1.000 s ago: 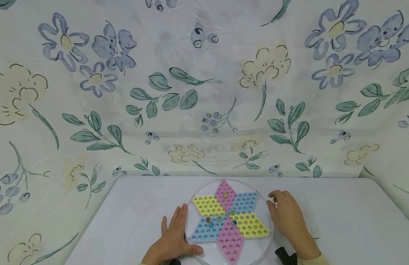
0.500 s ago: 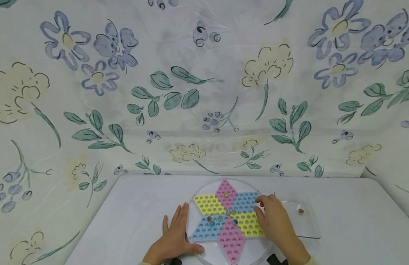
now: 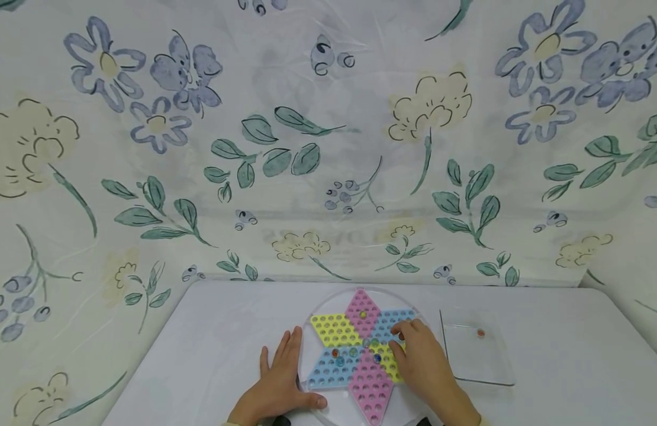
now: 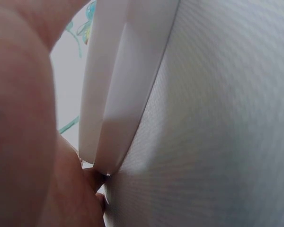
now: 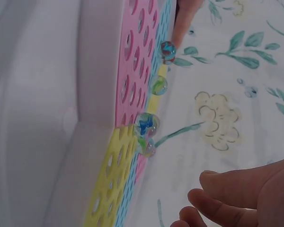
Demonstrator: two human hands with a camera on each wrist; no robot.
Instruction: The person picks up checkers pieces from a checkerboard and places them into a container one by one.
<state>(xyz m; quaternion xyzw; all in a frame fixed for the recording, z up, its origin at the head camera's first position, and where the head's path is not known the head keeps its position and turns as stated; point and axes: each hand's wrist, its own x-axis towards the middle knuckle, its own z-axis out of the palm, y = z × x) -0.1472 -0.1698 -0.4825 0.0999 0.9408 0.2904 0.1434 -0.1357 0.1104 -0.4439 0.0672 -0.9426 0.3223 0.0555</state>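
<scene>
A round Chinese checkers board [image 3: 370, 393] with a pink, yellow and blue star of holes lies on the table. My left hand [image 3: 275, 376] rests at its left rim, fingers straight and spread, thumb over the front left edge. Above the right side of the star, my right hand [image 3: 425, 358] pinches a small dark reddish marble [image 3: 401, 336] between thumb and fingertips. In the right wrist view the fingers hide that marble. Several glass marbles sit in holes, among them a yellow one [image 3: 363, 315], an orange-red one [image 3: 335, 353] and a dark blue one [image 3: 377, 358].
A clear square tray [image 3: 483, 382] lies right of the board, with one red marble [image 3: 480, 333] in it. Behind the white table [image 3: 222, 313] hangs a floral cloth [image 3: 328, 177].
My right hand has moved left from over the clear tray to above the star's right side, carrying the marble. The tray and its red marble have come into sight. The left hand stays put.
</scene>
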